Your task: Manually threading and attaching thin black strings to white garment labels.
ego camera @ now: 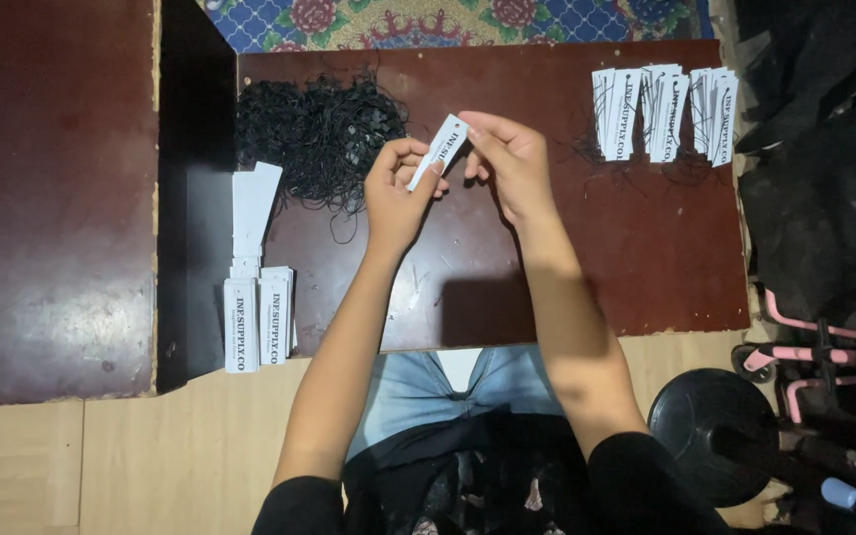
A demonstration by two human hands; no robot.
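Note:
Both of my hands hold one narrow white paper tag above the dark brown low table. My left hand pinches its lower end and my right hand grips its upper end. A tangled heap of thin black strings lies on the table just left of my hands. Whether a string is in my fingers is too small to tell.
Stacks of white tags lie at the table's left edge. Several tags with black strings are laid in rows at the far right. A second dark table stands to the left. A black round weight and pink frame sit at the right.

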